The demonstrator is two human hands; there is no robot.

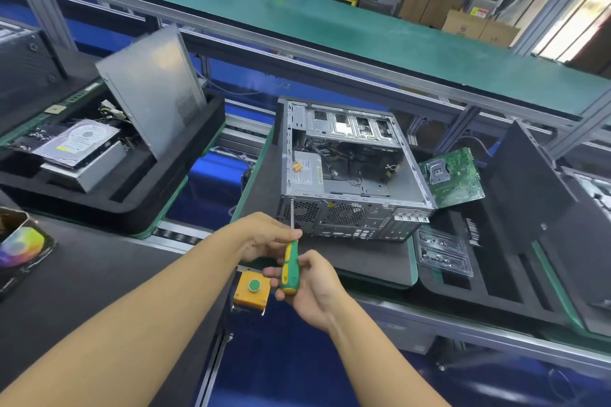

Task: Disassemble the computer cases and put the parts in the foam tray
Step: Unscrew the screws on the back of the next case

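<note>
An open grey computer case point(350, 172) lies on its side on a dark mat, rear panel towards me, with cables and a power supply inside. My right hand point(310, 287) grips the green-and-yellow handle of a screwdriver point(289, 269). Its shaft points up at the case's rear left corner. My left hand point(267, 235) pinches the shaft just above the handle. A green motherboard point(453, 178) leans at the case's right side. The black foam tray point(479, 291) on the right holds a clear plastic part and a dark side panel point(529, 195).
A second foam tray point(185, 175) at left holds a hard drive point(79, 142), a metal drive box and a leaning grey side panel point(155, 89). A yellow box with a green button point(253, 287) sits under my hands. A green shelf point(297, 13) runs behind.
</note>
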